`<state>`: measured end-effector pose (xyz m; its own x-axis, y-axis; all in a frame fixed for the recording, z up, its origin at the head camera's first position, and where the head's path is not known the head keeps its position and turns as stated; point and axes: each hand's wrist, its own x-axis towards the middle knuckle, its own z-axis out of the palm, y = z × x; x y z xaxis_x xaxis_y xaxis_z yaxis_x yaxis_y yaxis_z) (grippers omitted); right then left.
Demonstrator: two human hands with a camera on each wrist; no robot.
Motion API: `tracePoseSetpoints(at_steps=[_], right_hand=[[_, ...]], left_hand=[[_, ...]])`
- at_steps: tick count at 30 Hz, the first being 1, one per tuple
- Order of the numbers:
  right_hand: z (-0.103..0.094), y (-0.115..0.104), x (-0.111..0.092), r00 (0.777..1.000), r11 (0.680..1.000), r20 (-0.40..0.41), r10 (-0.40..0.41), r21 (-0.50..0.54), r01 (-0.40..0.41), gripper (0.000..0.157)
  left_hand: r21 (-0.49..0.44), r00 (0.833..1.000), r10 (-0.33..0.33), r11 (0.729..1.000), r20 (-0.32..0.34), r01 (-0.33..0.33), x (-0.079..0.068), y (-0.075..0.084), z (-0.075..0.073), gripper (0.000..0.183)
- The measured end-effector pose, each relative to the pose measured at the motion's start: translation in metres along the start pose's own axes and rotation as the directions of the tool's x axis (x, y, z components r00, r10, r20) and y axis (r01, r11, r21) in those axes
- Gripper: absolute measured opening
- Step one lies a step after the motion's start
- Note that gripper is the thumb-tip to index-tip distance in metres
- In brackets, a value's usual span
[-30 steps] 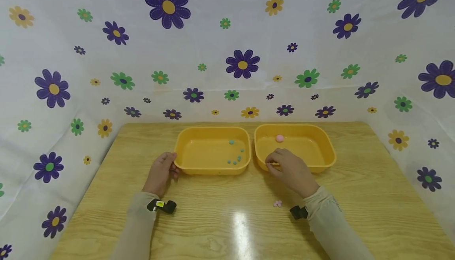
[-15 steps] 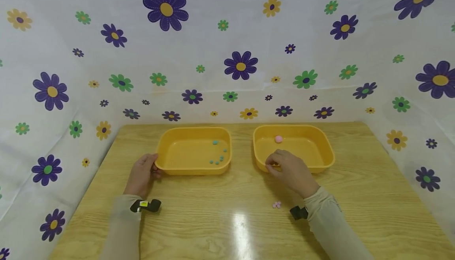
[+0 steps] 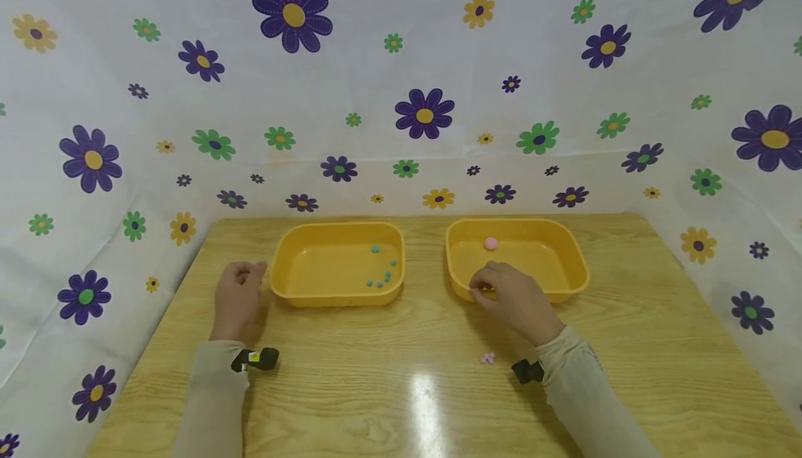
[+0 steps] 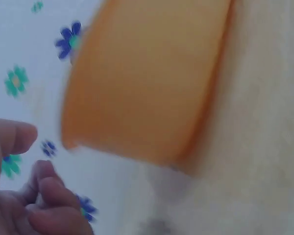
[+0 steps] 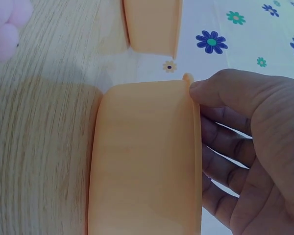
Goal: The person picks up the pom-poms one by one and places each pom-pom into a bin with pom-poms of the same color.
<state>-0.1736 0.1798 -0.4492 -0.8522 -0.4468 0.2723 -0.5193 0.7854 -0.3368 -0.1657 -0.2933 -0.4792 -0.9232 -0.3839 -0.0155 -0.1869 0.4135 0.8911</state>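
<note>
My left hand (image 3: 238, 298) is just off the left end of a yellow plastic tray (image 3: 338, 301). In the left wrist view its thumb and bent fingers stand apart with nothing between them, and the tray (image 4: 137, 88) shows beyond them. Several small teal balls (image 3: 387, 276) lie in that tray's right half. My right hand (image 3: 516, 301) grips the front rim of a second yellow tray (image 3: 564, 298), which has a pink ball (image 3: 491, 243) at its back left. The right wrist view shows the thumb on the rim of this tray (image 5: 142, 156) and the fingers behind it.
A small cluster of pink balls (image 3: 487, 358) lies on the wooden table (image 3: 376, 374), in front of the right tray. Behind the table hangs a white flower-printed cloth (image 3: 351, 82). A gap separates the two trays.
The left tray slid left, away from the right tray, with my left hand on its end. That hand has since let go and moved slightly left. My right hand has stayed on its rim.
</note>
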Motion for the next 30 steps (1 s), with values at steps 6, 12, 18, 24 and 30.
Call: tracePoseSetpoints(at_steps=[6,12,18,24,30], right_hand=[[0.000,0.002,-0.002,1.000,1.000,-0.007,-0.006,0.006,0.006,0.007],[0.000,0.002,-0.001,1.000,1.000,-0.014,-0.013,0.009,0.013,0.007],[0.000,0.001,-0.001,1.000,1.000,0.000,-0.010,0.017,0.010,0.006],[0.001,-0.004,0.000,0.998,0.998,0.005,-0.059,0.026,0.059,0.007],[0.005,-0.011,0.001,0.989,0.988,0.042,-0.143,0.061,0.140,0.007]], left_hand=[[-0.055,0.964,0.265,0.963,0.038,-0.263,-0.025,0.043,0.015,0.034],[-0.156,0.841,0.438,0.899,0.318,-0.409,-0.059,0.076,0.054,0.021],[-0.279,0.726,0.423,0.906,0.543,-0.319,-0.085,0.083,0.100,0.022],[-0.323,0.622,0.337,0.936,0.707,-0.139,-0.097,0.084,0.141,0.035],[-0.296,0.630,0.248,0.955,0.736,-0.030,-0.098,0.079,0.174,0.037]])
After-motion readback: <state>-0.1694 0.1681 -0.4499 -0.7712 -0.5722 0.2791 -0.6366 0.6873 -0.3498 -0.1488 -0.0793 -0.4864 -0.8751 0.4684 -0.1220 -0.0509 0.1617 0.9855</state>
